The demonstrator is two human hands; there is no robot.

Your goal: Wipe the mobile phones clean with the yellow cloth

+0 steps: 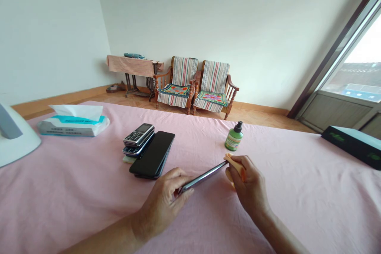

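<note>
My left hand (168, 194) is closed round the near end of a smartphone (205, 175), held edge-on above the pink cloth. At its far end, my right hand (251, 182) pinches an orange cloth (237, 166) against the phone's edge. Part of this cloth is hidden by my fingers. Just beyond my right hand stands a green spray bottle (233, 138) with a black top. To the left lies a stack of black smartphones (156, 152), beside a pile of older keypad phones (139, 134).
A tissue pack (73, 124) lies at the left on the pink tablecloth (98, 190), near a white rounded object (14, 139). A black box (351, 145) sits at the right edge. Two wooden chairs (178, 75) and a cloth-covered sewing table (133, 66) stand along the far wall.
</note>
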